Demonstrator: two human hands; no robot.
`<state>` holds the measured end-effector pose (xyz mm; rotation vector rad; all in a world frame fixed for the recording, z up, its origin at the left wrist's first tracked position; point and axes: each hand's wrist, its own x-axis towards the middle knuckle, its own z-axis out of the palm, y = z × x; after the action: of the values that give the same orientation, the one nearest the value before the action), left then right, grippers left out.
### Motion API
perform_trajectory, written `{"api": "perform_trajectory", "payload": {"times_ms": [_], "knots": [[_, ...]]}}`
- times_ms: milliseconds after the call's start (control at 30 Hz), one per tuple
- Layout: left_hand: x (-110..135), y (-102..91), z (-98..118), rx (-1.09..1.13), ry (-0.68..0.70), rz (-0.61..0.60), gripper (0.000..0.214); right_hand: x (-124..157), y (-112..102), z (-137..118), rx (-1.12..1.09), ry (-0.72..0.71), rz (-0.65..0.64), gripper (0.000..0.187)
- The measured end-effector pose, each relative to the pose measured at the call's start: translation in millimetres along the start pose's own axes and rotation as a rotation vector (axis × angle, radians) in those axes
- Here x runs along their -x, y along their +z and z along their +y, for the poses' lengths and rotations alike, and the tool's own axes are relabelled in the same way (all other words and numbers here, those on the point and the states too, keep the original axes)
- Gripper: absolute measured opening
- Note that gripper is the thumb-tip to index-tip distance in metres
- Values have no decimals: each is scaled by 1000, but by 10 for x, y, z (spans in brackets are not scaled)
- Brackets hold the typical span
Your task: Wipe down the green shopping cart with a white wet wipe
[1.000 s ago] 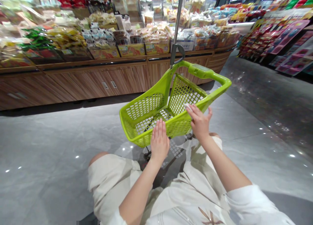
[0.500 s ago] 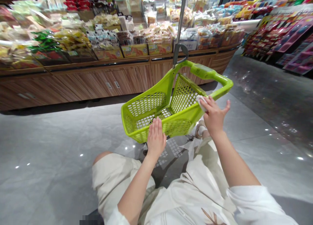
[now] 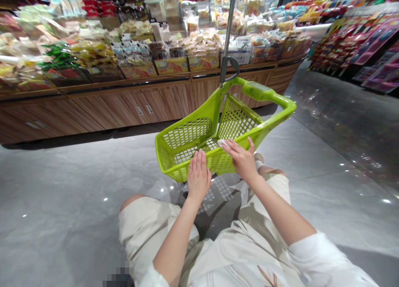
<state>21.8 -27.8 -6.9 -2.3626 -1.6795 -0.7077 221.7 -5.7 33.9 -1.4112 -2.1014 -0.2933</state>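
Observation:
A lime-green plastic shopping basket [image 3: 187, 133] with mesh walls stands on a wheeled frame in front of me. My right hand [image 3: 241, 159] presses a small white wipe [image 3: 222, 143] against the basket's near rim. My left hand [image 3: 199, 177] lies flat on that same rim, a short way to the left, its fingers together and holding nothing. The basket holds no visible goods. Its wheels and lower frame are mostly hidden beneath it.
A metal pole [image 3: 229, 25] rises from the basket's far end. Behind it, a wooden display counter [image 3: 124, 104] holds packaged snacks. Racks of bright packets [image 3: 352, 46] line the right side, and a polished grey floor [image 3: 62, 175] surrounds the basket.
My right hand has slid left along the near rim with the wipe, from near the right corner toward my left hand. My left hand and the basket have barely moved.

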Motion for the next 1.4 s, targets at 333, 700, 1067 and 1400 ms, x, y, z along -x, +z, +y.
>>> {"api": "perform_trajectory", "payload": {"times_ms": [333,700,1067,1400], "knots": [[-1,55,96,73,-14,31,74,-27,2,5,-6,195,79,69],[-19,35,-1,13,-16,8,70,23,-11,69,-11,53,26,68],[-19,99,90,60,-31,30,73,-14,30,6,-15,166,64,67],[0,92,27,39,3,21,72,-27,78,-172,-92,13,-50,67]]}}
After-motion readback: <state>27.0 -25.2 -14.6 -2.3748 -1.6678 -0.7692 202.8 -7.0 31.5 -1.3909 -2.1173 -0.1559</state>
